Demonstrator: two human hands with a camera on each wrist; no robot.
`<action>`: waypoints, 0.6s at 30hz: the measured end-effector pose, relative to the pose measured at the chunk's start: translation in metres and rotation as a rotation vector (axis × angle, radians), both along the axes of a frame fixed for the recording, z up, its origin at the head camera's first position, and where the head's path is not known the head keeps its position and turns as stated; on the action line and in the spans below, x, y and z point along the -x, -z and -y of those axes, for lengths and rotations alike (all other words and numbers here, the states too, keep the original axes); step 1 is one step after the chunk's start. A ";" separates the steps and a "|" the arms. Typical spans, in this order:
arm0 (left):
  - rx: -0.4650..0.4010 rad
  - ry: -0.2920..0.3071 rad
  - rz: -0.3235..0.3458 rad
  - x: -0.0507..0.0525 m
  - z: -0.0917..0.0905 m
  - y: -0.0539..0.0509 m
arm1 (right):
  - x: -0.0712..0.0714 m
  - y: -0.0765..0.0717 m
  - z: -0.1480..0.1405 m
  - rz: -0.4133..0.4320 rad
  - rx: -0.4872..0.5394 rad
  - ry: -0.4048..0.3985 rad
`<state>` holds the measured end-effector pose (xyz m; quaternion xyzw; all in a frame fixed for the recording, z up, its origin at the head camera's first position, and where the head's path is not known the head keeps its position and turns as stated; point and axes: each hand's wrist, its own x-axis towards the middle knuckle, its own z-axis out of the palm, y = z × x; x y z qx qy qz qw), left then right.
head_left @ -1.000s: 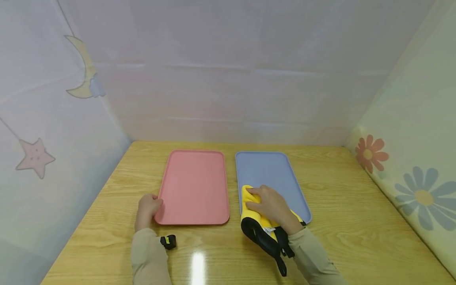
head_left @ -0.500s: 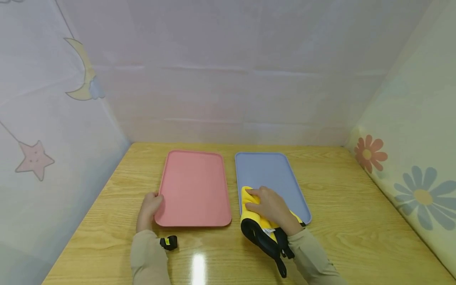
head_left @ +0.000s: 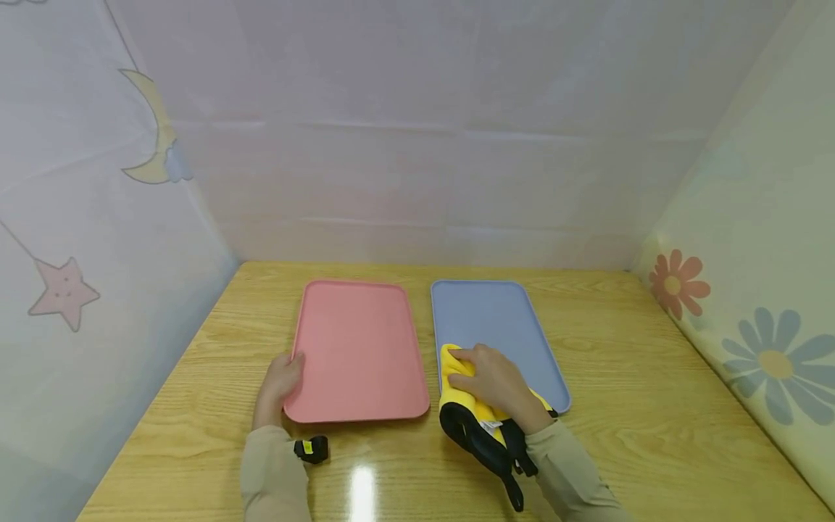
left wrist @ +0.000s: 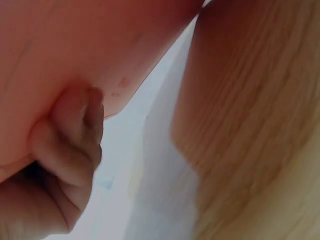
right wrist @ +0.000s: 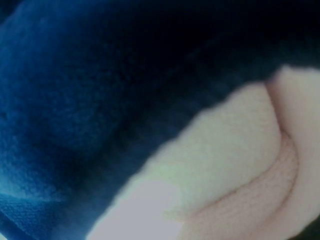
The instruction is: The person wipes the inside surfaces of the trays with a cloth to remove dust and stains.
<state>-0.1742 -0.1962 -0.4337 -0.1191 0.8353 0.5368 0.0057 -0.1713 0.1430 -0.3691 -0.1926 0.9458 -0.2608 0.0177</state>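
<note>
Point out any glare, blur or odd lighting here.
Head view: fairly clear, but a white glare streak sits on the tabletop nearer the camera than the pink tray; left wrist view: soft focus, the tray's underside dim against a washed-out pale background; right wrist view: very blurry, the fabric almost black toward the top, a patch near the bottom bleached nearly white.
</note>
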 end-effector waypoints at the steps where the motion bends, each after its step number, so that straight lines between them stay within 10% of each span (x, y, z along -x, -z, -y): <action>1: -0.021 -0.006 0.001 0.000 0.000 0.000 | 0.000 0.000 0.000 0.003 0.000 0.001; 18: -0.320 0.014 -0.120 -0.003 -0.032 -0.017 | 0.000 -0.005 -0.004 -0.049 0.018 -0.036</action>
